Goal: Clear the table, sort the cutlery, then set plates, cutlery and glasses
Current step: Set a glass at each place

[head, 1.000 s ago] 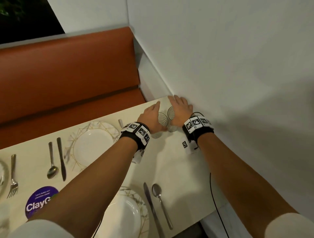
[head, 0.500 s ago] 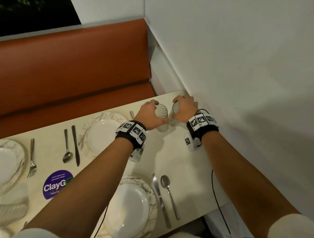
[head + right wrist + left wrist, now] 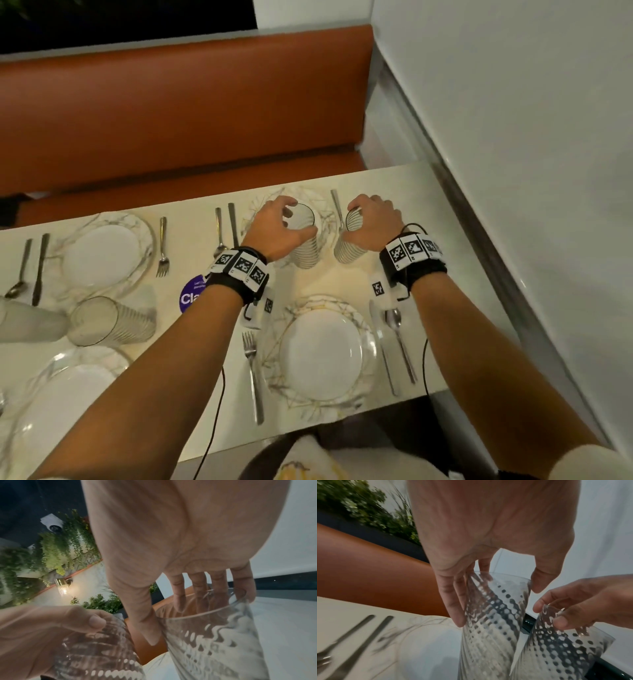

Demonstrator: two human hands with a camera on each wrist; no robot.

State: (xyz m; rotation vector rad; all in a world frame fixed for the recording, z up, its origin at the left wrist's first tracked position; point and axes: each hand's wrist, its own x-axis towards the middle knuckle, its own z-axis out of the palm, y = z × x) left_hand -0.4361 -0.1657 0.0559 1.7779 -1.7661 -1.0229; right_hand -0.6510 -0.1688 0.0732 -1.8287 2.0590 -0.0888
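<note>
Two clear ribbed glasses are lifted side by side above the table's far right part. My left hand point(image 3: 291, 222) grips the left glass point(image 3: 305, 246) by its rim from above, over the far plate point(image 3: 325, 214). My right hand point(image 3: 371, 219) grips the right glass point(image 3: 349, 251) the same way. In the left wrist view, fingers and thumb clamp the left glass point(image 3: 494, 615). In the right wrist view, fingers curl over the rim of the right glass point(image 3: 214, 635). The near plate point(image 3: 322, 349) lies between a fork point(image 3: 253, 370) and a knife point(image 3: 383, 349) with a spoon point(image 3: 399, 339).
Another glass point(image 3: 109, 322) lies on its side at the left, near two more plates point(image 3: 102, 253) point(image 3: 58, 394). Cutlery flanks them: a fork point(image 3: 163, 246), a spoon point(image 3: 220, 229) and a knife point(image 3: 233, 219). A purple sticker point(image 3: 190, 294) marks the table. An orange bench point(image 3: 171, 113) runs behind; a white wall point(image 3: 513, 137) stands right.
Both hands closed round the two glasses in the far right corner, lifted them and carried them left and nearer. The left glass now hangs over the far plate.
</note>
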